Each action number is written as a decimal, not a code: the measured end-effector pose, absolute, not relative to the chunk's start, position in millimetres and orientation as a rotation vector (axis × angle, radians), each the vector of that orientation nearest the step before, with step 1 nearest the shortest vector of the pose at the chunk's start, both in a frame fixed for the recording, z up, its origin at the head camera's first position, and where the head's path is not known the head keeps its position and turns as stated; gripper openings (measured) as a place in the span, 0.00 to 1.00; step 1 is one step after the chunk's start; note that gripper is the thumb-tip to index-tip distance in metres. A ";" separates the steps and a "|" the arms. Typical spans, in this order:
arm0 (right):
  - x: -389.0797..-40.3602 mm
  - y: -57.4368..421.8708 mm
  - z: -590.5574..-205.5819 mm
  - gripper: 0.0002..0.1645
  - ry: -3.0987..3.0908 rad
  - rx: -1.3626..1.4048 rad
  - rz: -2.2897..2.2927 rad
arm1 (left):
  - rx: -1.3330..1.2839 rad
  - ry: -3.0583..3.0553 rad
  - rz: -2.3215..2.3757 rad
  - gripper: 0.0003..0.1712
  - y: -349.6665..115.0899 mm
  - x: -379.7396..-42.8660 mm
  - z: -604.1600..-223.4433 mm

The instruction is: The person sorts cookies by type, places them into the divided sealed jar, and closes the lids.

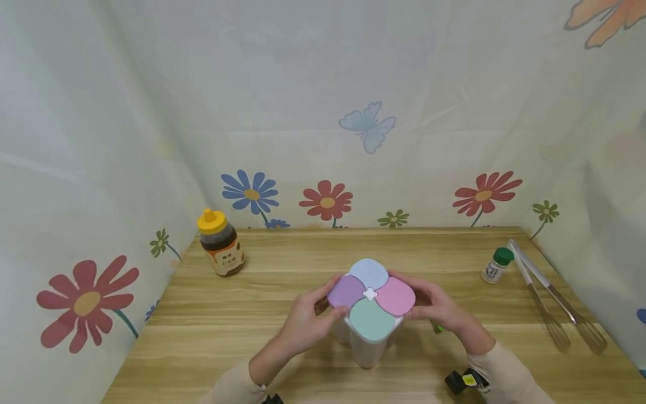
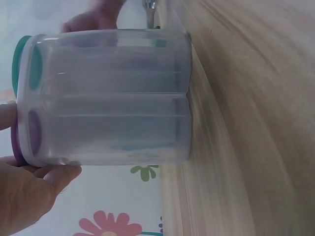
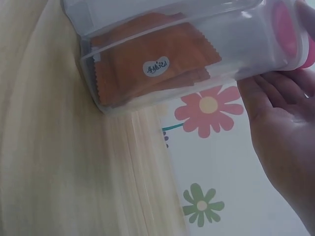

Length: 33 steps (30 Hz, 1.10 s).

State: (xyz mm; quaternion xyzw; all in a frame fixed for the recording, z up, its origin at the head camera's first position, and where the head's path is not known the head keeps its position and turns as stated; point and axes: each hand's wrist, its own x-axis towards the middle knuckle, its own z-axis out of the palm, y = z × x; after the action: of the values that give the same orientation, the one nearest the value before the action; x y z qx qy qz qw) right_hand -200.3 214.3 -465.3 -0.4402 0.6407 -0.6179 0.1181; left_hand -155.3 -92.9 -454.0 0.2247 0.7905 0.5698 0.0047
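Note:
A clear plastic storage canister (image 2: 113,98) stands upright on the table, its lid (image 1: 370,320) made of four petal-shaped flaps in blue, pink, green and purple. From the left side my left hand (image 1: 309,321) grips its top, with the thumb at the purple flap. Opposite, my right hand (image 1: 438,306) holds the rim by the pink flap, fingers spread along the outer wall. Through the wall in the right wrist view, orange-brown sealed packets (image 3: 147,64) show in one compartment. The compartments facing the left wrist camera show no contents.
A squeeze bottle (image 1: 222,252) with a yellow cap stands at the back left. At the right are a small green-capped shaker jar (image 1: 497,266) and long metal tongs (image 1: 550,292). A small green item (image 1: 438,329) peeks out beside the right wrist. Flowered curtains surround the wooden table (image 1: 212,331).

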 end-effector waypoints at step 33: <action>-243.4 213.7 -462.5 0.44 1.513 -1.244 -1.719 | 0.639 2.735 1.840 0.44 -78.8 -131.8 -454.6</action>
State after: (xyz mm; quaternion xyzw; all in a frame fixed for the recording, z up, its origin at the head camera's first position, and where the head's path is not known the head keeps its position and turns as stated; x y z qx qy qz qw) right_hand -243.4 213.7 -462.5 -0.4604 0.5599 -0.6362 0.2644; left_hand -131.8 -78.8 -454.6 0.1891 0.8097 0.5449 -0.1079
